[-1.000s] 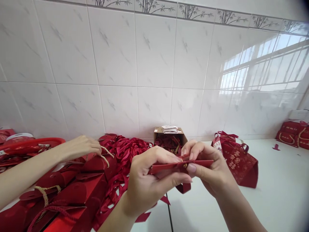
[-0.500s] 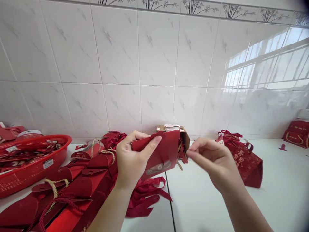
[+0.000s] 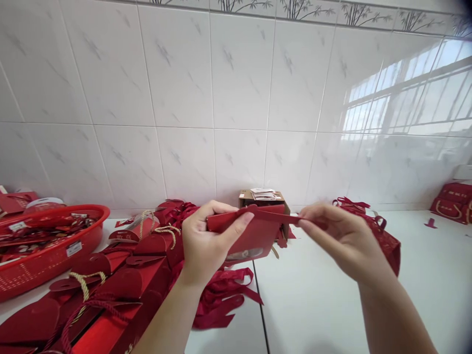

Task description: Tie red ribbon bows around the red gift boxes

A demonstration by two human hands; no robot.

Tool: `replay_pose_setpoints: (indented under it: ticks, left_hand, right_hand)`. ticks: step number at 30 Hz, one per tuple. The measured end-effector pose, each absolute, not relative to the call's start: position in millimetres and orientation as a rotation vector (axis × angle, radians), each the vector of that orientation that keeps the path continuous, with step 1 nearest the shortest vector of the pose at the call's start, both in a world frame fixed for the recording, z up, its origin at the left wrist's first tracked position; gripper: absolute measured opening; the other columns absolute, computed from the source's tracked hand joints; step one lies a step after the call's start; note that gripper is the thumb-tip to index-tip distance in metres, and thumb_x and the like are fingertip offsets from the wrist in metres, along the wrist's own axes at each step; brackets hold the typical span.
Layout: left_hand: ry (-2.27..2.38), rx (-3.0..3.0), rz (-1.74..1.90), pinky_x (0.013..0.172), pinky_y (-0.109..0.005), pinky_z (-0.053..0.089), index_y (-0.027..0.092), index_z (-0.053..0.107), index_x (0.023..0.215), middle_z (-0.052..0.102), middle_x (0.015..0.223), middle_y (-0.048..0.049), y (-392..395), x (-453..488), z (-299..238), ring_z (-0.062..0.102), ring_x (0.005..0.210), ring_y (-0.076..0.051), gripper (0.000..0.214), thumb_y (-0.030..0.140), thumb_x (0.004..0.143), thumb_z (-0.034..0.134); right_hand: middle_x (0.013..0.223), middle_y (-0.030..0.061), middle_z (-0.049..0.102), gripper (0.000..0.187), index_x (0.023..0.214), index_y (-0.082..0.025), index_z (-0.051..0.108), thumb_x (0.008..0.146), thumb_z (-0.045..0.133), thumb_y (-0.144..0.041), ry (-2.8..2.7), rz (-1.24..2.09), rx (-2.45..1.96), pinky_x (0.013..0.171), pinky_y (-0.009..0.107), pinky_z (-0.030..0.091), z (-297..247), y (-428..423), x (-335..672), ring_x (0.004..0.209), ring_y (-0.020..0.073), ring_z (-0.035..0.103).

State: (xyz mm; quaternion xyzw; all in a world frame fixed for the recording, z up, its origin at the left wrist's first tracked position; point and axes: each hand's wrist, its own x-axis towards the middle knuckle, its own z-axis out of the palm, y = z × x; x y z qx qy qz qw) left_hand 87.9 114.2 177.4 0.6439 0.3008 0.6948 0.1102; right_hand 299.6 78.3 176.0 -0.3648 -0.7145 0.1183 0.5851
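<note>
My left hand (image 3: 212,246) is closed around a red paper gift box (image 3: 254,241), thumb across its top edge. A clear window shows low on the box's front. From the top of the box a flat red strip (image 3: 278,215), ribbon or paper I cannot tell, stretches out sideways. Its far end is pinched between the thumb and fingers of my right hand (image 3: 335,236). Below the box, loose dark red ribbons (image 3: 228,300) lie on the white table (image 3: 313,305).
Several red boxes with cords (image 3: 140,280) crowd the left. Beyond them stands a red plastic basket (image 3: 88,241) of small packets. A cardboard box (image 3: 285,209) is against the tiled wall. A red gift bag (image 3: 391,246) is behind my right hand, another (image 3: 453,201) at far right.
My right hand has moved right and slightly up, and the red strip now spans between it and the box. The box has tilted and shifted a little right with my left hand.
</note>
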Motion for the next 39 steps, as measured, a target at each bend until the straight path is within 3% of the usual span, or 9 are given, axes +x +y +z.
replay_pose_setpoints:
  ticks: [3, 8, 12, 14, 18, 23, 28, 39]
  left_hand:
    - [0.6, 2.211, 1.928, 0.059, -0.023, 0.053, 0.02, 0.065, 0.072, 0.069, 0.068, 0.0004, 114.0, 91.3, 175.2, 0.064, 0.063, -0.012, 0.01, 0.017, 0.068, 0.074]
    - [0.359, 2.515, 1.768, 0.057, -0.028, 0.052, 0.023, 0.066, 0.072, 0.07, 0.063, -0.0011, 106.3, 98.7, 177.7, 0.064, 0.059, -0.015, 0.01, 0.016, 0.07, 0.073]
    - [0.266, 2.632, 1.711, 0.057, -0.027, 0.053, 0.023, 0.065, 0.076, 0.071, 0.067, -0.0021, 99.6, 101.3, 180.0, 0.065, 0.06, -0.016, 0.013, 0.013, 0.071, 0.073]
    - [0.188, 2.66, 1.728, 0.059, -0.026, 0.054, 0.022, 0.064, 0.078, 0.071, 0.066, -0.0017, 98.7, 101.5, 180.2, 0.065, 0.06, -0.015, 0.015, 0.013, 0.071, 0.073]
    - [0.027, 2.67, 1.812, 0.059, -0.024, 0.055, 0.019, 0.063, 0.08, 0.07, 0.064, -0.001, 98.0, 101.7, 180.9, 0.065, 0.058, -0.013, 0.016, 0.013, 0.07, 0.075]
    - [0.022, 2.739, 1.756, 0.06, -0.022, 0.055, 0.018, 0.063, 0.08, 0.07, 0.067, 0.0004, 95.3, 100.3, 183.2, 0.066, 0.06, -0.011, 0.015, 0.014, 0.071, 0.074]
    - [0.063, 2.748, 1.794, 0.056, -0.021, 0.054, 0.017, 0.065, 0.079, 0.065, 0.068, 0.0002, 97.2, 96.8, 181.9, 0.063, 0.061, -0.01, 0.014, 0.015, 0.07, 0.075]
    - [0.137, 2.671, 1.806, 0.052, -0.016, 0.053, 0.017, 0.067, 0.078, 0.062, 0.068, 0.001, 99.5, 94.0, 182.9, 0.06, 0.058, -0.007, 0.016, 0.014, 0.066, 0.078]
  right_hand:
    - [0.076, 0.0042, 0.065, 0.005, 0.079, -0.019, 0.062, 0.078, 0.067, -0.021, -1.405, 0.194, -0.704, 0.051, 0.025, 0.05, 177.2, 71.6, 304.4, 0.068, 0.0159, 0.063]
    - [0.072, -0.0038, 0.062, 0.034, 0.095, -0.031, 0.055, 0.072, 0.072, -0.013, -1.135, 0.037, -0.456, 0.055, 0.03, 0.056, 173.8, 62.8, 291.4, 0.064, 0.0164, 0.065]
    - [0.076, 0.0014, 0.064, 0.018, 0.087, -0.027, 0.063, 0.074, 0.07, -0.016, -1.086, -0.074, -0.484, 0.062, 0.038, 0.058, 171.7, 64.7, 291.6, 0.071, 0.0209, 0.067]
    - [0.082, 0.0037, 0.068, 0.016, 0.092, -0.025, 0.067, 0.079, 0.065, -0.016, -1.183, -0.013, -0.46, 0.066, 0.039, 0.059, 170.8, 68.3, 297.0, 0.077, 0.0225, 0.069]
    - [0.096, 0.0038, 0.07, 0.034, 0.104, -0.024, 0.067, 0.076, 0.065, -0.005, -1.434, 0.125, -0.437, 0.08, 0.034, 0.058, 169.2, 73.8, 302.9, 0.09, 0.0197, 0.067]
    - [0.1, 0.0029, 0.068, 0.023, 0.092, -0.025, 0.071, 0.078, 0.065, -0.008, -1.679, 0.331, -0.549, 0.079, 0.026, 0.056, 170.0, 70.5, 291.5, 0.095, 0.0171, 0.065]
    - [0.084, 0.0024, 0.072, 0.015, 0.094, -0.024, 0.07, 0.084, 0.061, -0.017, -1.746, 0.696, -0.599, 0.066, 0.023, 0.056, 170.5, 65.7, 283.6, 0.075, 0.0144, 0.068]
    - [0.095, 0.0047, 0.069, 0.017, 0.095, -0.025, 0.068, 0.088, 0.054, -0.017, -1.741, 0.799, -0.49, 0.069, 0.025, 0.056, 170.3, 69.7, 286.2, 0.086, 0.0156, 0.065]
